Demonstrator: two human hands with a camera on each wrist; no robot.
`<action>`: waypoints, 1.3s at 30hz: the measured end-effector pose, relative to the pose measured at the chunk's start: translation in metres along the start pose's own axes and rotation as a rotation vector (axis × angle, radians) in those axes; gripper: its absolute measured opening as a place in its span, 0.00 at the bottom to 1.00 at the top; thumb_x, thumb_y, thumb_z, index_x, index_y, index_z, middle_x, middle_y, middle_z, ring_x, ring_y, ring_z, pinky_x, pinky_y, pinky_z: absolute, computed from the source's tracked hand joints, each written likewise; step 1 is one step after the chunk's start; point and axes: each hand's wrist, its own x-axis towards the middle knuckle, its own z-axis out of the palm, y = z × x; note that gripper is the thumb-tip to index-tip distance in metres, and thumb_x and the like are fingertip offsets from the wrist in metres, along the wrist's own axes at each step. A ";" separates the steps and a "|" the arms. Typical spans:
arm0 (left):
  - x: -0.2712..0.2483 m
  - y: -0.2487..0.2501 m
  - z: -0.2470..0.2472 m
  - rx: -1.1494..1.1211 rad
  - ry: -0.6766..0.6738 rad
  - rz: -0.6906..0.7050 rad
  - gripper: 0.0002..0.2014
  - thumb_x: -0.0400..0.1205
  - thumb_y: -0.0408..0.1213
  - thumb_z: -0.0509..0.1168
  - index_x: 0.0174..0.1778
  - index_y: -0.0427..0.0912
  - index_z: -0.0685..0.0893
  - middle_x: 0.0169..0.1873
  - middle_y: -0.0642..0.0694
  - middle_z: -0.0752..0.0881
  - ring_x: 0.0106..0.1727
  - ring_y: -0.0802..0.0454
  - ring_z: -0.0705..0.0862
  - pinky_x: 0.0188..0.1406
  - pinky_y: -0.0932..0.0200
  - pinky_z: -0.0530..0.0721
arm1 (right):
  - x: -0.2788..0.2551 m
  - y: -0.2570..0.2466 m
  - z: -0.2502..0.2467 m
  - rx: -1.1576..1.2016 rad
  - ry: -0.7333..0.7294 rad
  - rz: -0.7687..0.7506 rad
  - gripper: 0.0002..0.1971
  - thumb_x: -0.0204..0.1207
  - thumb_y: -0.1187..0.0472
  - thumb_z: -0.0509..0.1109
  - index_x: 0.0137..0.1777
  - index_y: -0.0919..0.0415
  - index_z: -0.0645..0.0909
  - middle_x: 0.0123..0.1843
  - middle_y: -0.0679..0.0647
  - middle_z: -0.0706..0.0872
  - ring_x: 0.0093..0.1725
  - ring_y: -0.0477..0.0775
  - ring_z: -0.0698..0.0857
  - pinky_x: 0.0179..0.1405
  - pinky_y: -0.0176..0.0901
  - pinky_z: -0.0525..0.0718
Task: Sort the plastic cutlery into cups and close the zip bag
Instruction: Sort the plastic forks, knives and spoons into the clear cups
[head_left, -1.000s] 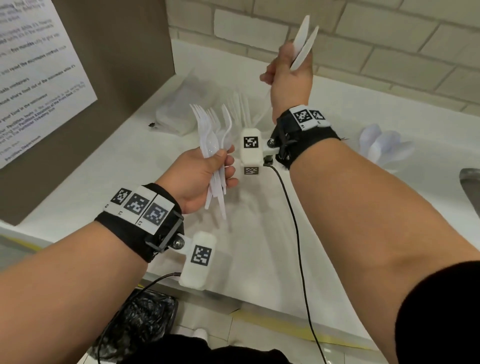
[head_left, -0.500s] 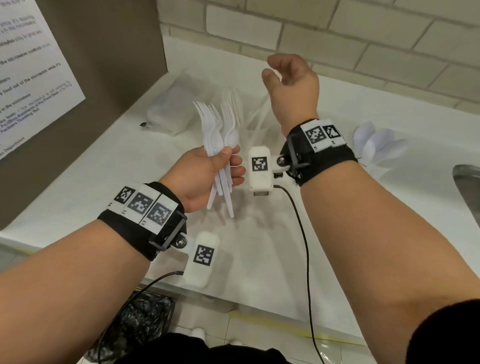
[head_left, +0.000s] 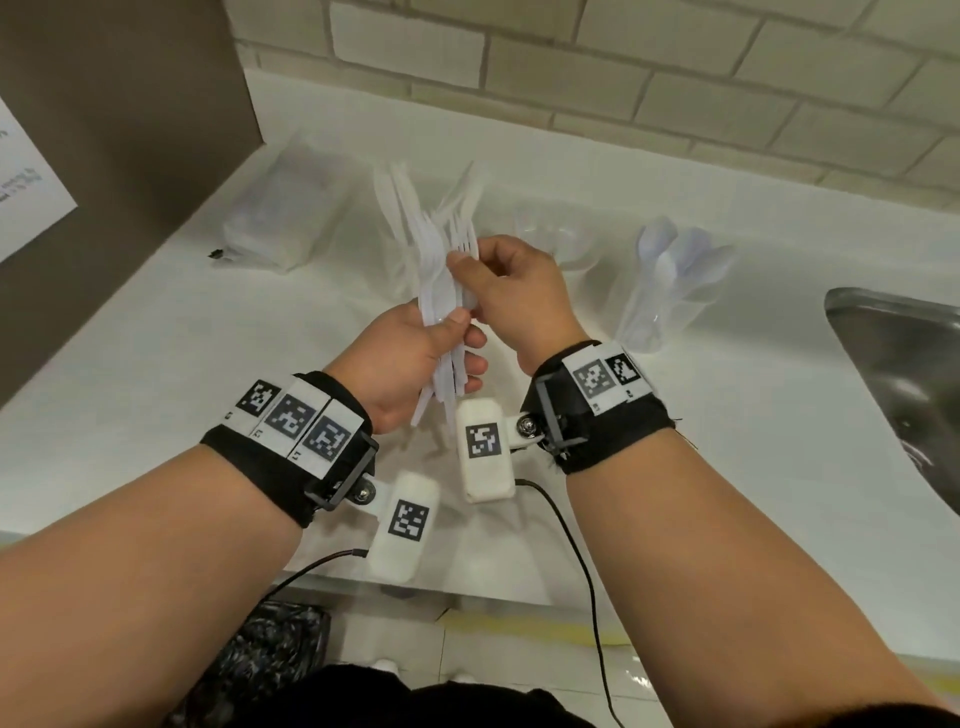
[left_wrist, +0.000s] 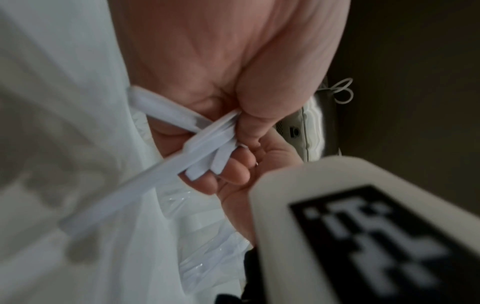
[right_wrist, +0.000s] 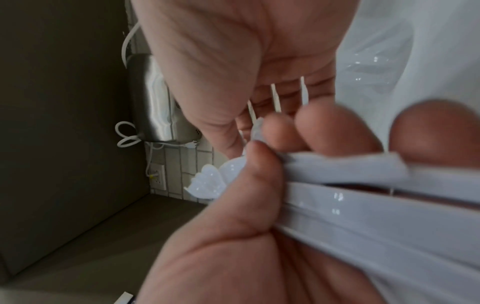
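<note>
Left hand (head_left: 402, 358) clenches the fork bundle (head_left: 441, 291) upright above the tabletop (head_left: 156, 364), presumably steadying it while right-hand fingers (head_left: 462, 262) pinch one fork free

The cutlery bundle (head_left: 441, 291) was white plastic, smooth and glossy, with highlights along the handles in the right wrist view. The cups (head_left: 660, 306) and zip bag (head_left: 280, 218) were clear, thin, shiny plastic, the counter (head_left: 156, 353) a smooth white surface. The sink (head_left: 904, 364) was brushed metal, the wall (head_left: 675, 78) matt brick, and the wrist straps (head_left: 613, 431) black cloth.
</note>
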 end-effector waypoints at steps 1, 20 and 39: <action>0.000 -0.002 0.001 -0.008 -0.008 -0.008 0.08 0.88 0.34 0.57 0.51 0.38 0.82 0.35 0.44 0.84 0.31 0.49 0.84 0.37 0.53 0.87 | 0.000 0.002 -0.001 -0.030 0.027 0.000 0.11 0.77 0.56 0.69 0.35 0.60 0.80 0.31 0.55 0.83 0.32 0.53 0.82 0.39 0.51 0.84; -0.004 -0.005 0.003 0.085 -0.058 0.013 0.12 0.87 0.35 0.58 0.57 0.31 0.82 0.30 0.45 0.82 0.33 0.44 0.74 0.32 0.54 0.75 | 0.006 -0.023 -0.018 0.174 -0.054 0.283 0.03 0.74 0.64 0.72 0.41 0.62 0.81 0.32 0.57 0.86 0.31 0.57 0.83 0.24 0.39 0.72; 0.008 -0.001 0.006 0.781 0.297 0.136 0.18 0.87 0.45 0.57 0.68 0.39 0.67 0.40 0.47 0.78 0.35 0.52 0.78 0.30 0.56 0.74 | -0.010 -0.018 -0.007 0.265 -0.025 0.230 0.10 0.75 0.58 0.75 0.39 0.62 0.79 0.33 0.58 0.79 0.20 0.50 0.69 0.20 0.38 0.66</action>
